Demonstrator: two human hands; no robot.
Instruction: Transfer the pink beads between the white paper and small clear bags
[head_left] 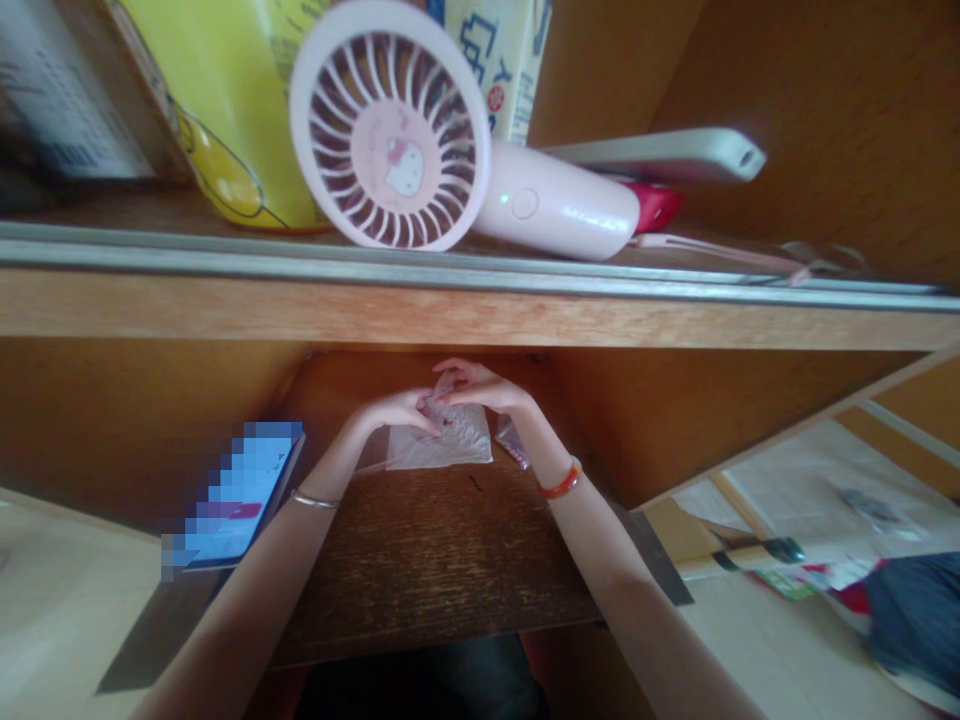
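My left hand (401,408) and my right hand (484,385) meet over a thin, crumpled white sheet (472,445) at the back of the dark wooden desk. The fingers of both are bent and drawn together at the tips. Between them is something small and pale that I cannot make out. A tiny dark speck shows on the sheet just below the fingertips. Beside my right wrist lies a small clear bag (513,443) with little bead-like pieces, partly hidden by the arm.
A lit tablet or phone (244,500) leans at the left. Above, a shelf edge (480,312) spans the view, carrying a pink handheld fan (559,198), a yellow container (225,100), a carton (517,80) and a white device (675,155). Wooden side panels (712,410) flank the desk (435,570).
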